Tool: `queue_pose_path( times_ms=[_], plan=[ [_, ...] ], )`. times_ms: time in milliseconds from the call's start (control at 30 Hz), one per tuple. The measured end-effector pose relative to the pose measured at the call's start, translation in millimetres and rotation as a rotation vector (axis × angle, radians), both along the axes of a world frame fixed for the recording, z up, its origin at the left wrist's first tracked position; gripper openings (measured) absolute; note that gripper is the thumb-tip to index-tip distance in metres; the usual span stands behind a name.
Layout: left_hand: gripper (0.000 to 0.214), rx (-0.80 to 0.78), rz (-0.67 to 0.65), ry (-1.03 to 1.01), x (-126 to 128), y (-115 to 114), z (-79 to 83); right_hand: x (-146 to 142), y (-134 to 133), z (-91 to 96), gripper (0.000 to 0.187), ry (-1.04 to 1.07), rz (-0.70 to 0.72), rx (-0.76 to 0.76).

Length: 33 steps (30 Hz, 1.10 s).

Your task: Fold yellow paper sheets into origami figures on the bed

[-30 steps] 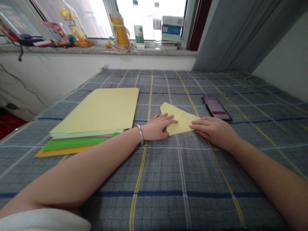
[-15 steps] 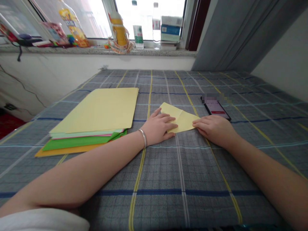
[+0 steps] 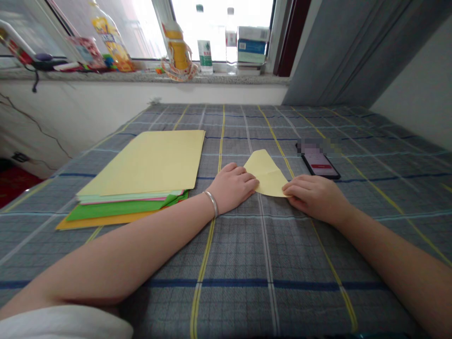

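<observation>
1. So, seen from the head camera, the folded pale yellow paper (image 3: 266, 175) lies flat on a grey plaid cloth (image 3: 268, 301), between both hands. It forms a rough triangle with its tip pointing away from the person.
2. The left hand (image 3: 231, 188) rests palm down, open and relaxed, with its fingertips (image 3: 252, 182) touching the paper's left edge. It is not gripping the paper. A silver bangle (image 3: 212, 203) circles that wrist.
3. The right hand (image 3: 316, 198) is also unclenched and palm down, its fingers (image 3: 291, 189) touching the paper's right corner.
4. Beside the left forearm, pale yellow sheets (image 3: 148, 162) are stacked over a green sheet (image 3: 116, 213) and an orange sheet (image 3: 102, 220).
5. Just beyond the right hand lies a smartphone (image 3: 319, 165), its screen lit and partly blurred.
6. Farther off, a clear plastic bottle (image 3: 231, 42) stands on a stone windowsill (image 3: 141, 78).
</observation>
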<state>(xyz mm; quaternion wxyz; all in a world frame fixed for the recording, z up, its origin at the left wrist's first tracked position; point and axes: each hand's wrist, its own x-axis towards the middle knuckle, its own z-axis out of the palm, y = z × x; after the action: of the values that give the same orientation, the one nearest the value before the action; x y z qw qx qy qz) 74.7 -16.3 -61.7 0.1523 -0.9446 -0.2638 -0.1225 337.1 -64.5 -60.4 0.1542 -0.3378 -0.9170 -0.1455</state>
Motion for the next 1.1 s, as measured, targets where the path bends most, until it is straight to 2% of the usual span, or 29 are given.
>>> queue_pose_path(
  times_ms=[167,300,400,533,667,833,967,1100],
  plan=[
    [0.02,0.031,-0.077,0.115,2,0,0.3,-19,-9,1.9,0.018,0.02,0.133,-0.041],
    [0.021,0.062,-0.13,0.178,5,-2,1.5,-22,-7,-1.2,0.018,0.017,0.17,-0.066],
    [0.02,0.076,-0.134,0.211,7,-3,2.5,-17,-1,-4.6,0.021,0.059,0.112,-0.083],
    [0.018,0.06,-0.122,0.219,7,-4,2.3,-6,10,-9.2,0.043,0.128,0.017,-0.11],
    [0.018,0.032,-0.123,0.165,3,1,1.7,4,20,-12.1,0.033,0.133,-0.087,-0.072],
    [0.019,0.029,-0.165,0.264,-10,12,8.3,13,25,-13.7,0.03,0.102,-0.16,-0.007],
    [0.02,0.007,-0.124,0.255,-19,19,13.2,17,25,-14.4,0.026,0.078,-0.081,-0.007],
    [0.024,-0.138,-0.072,0.155,-23,26,8.3,15,19,-11.3,0.023,0.045,0.059,-0.036]
  ],
)
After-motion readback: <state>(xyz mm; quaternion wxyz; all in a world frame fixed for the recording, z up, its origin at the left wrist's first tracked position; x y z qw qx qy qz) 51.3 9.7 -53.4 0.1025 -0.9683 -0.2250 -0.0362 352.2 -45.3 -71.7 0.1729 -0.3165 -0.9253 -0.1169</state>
